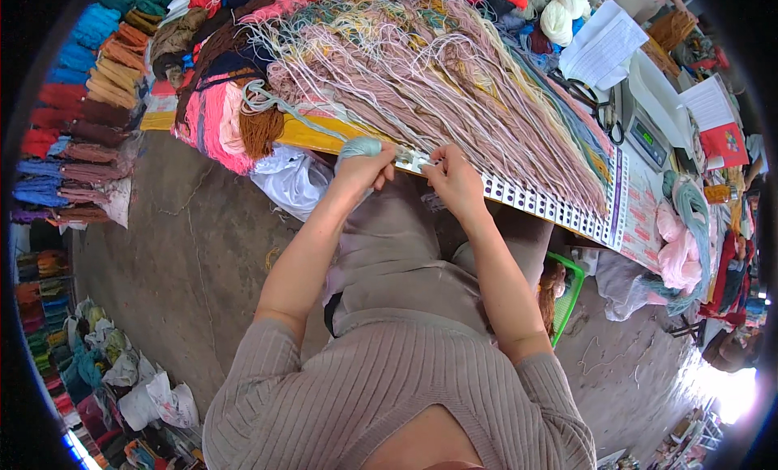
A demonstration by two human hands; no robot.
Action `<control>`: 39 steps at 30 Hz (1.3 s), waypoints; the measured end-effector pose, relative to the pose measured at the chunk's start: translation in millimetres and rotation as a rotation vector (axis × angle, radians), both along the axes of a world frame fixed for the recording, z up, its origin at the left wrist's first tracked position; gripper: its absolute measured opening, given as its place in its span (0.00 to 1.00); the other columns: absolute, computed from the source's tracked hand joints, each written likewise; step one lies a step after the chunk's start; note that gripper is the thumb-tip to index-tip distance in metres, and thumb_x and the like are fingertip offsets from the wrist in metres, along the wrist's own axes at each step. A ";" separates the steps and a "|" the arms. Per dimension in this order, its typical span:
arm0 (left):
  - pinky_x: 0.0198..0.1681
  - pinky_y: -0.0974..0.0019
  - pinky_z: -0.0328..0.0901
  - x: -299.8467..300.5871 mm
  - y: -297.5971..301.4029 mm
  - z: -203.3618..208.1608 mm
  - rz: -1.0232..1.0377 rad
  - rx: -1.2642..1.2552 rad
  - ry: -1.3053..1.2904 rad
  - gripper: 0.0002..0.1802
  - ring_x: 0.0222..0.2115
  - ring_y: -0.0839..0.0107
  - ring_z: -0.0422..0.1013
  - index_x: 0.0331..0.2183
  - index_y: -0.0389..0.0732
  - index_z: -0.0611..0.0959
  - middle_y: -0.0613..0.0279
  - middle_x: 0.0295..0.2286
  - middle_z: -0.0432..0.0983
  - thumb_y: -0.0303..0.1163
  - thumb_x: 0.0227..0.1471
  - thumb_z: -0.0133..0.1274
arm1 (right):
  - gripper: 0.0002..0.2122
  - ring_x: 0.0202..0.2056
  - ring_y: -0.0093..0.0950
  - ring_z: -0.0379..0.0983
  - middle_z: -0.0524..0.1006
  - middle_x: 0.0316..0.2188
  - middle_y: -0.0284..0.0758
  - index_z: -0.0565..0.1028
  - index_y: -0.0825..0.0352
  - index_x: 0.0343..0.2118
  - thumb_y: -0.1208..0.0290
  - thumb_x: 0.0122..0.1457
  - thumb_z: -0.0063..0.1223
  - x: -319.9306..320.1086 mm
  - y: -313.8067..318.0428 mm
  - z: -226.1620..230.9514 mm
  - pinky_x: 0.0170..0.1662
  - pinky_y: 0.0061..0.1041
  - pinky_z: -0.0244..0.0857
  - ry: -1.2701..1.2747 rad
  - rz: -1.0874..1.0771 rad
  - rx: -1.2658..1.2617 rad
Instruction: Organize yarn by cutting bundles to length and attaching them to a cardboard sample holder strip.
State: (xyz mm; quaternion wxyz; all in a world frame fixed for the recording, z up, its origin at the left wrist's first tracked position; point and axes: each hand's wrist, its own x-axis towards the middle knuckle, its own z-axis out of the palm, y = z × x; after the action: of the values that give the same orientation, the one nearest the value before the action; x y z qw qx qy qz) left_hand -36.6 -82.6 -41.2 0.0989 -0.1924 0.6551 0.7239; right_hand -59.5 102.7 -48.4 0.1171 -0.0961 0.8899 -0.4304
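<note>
My left hand is closed around a bundle of pale blue-grey yarn at the near edge of the table. A strand of the same colour trails from it toward the upper left. Close by on the right, my right hand pinches at the edge of a white strip with dark holes; what lies between its fingertips is too small to make out. Long dusty-pink, cream and yellow yarn lengths spread across the table beyond both hands.
Pink and brown skeins hang over the table's left edge. At right stand a digital scale, black scissors, papers and pale pink yarn. A green basket sits below. Coloured skeins line the far left.
</note>
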 end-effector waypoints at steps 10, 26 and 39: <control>0.12 0.82 0.46 -2.2 -60.9 26.6 -0.050 0.662 0.056 0.07 0.12 0.85 0.54 0.29 0.35 0.77 0.67 0.21 0.68 0.29 0.49 0.50 | 0.10 0.23 0.34 0.71 0.75 0.21 0.36 0.74 0.62 0.28 0.61 0.50 0.54 3.3 -2.5 -3.7 0.28 0.30 0.63 0.130 0.001 0.018; 0.13 0.78 0.52 -24.3 -115.1 18.6 -0.075 0.709 0.016 0.08 0.11 0.82 0.56 0.27 0.32 0.75 0.62 0.19 0.68 0.28 0.49 0.46 | 0.16 0.27 0.31 0.73 0.75 0.23 0.31 0.69 0.59 0.36 0.57 0.48 0.56 16.7 -11.2 3.2 0.28 0.32 0.62 0.265 0.037 0.222; 0.33 0.71 0.66 34.6 -66.7 33.6 0.157 0.143 0.180 0.20 0.31 0.74 0.71 0.39 0.38 0.78 0.61 0.35 0.75 0.43 0.49 0.52 | 0.09 0.25 0.31 0.72 0.75 0.23 0.31 0.74 0.63 0.33 0.66 0.51 0.55 29.8 -8.2 -0.9 0.30 0.28 0.65 0.361 -0.034 -0.100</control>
State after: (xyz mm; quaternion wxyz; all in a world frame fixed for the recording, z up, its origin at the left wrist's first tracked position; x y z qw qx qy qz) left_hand -2.0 -149.3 -7.6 -0.0037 -0.1696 0.5911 0.7885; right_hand -29.8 94.5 -49.3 -0.0569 -0.1625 0.8753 -0.4518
